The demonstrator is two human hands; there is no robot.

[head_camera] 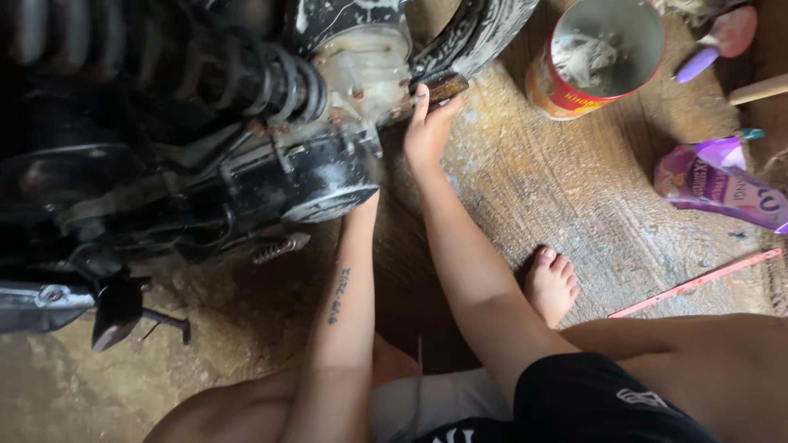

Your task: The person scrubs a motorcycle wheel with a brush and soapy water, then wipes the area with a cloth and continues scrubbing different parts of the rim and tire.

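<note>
Right hand: reached up toward 12 o'clock, fingers closed on a brown brush pressed against the engine casing.
Left hand: hidden under the engine at 10 o'clock; only the forearm showed, so its grip could not be told.
Motorcycle: filled the frame from 9 to 12 o'clock, black, dusty, with a coiled spring.
Engine casing: pale, soapy, at 12 o'clock, touching the brush.
Can: red, open, at 1 o'clock, sudsy inside.
Pouch: purple, lying at 3 o'clock.
Foot: bare, on the wet floor near centre.
</note>
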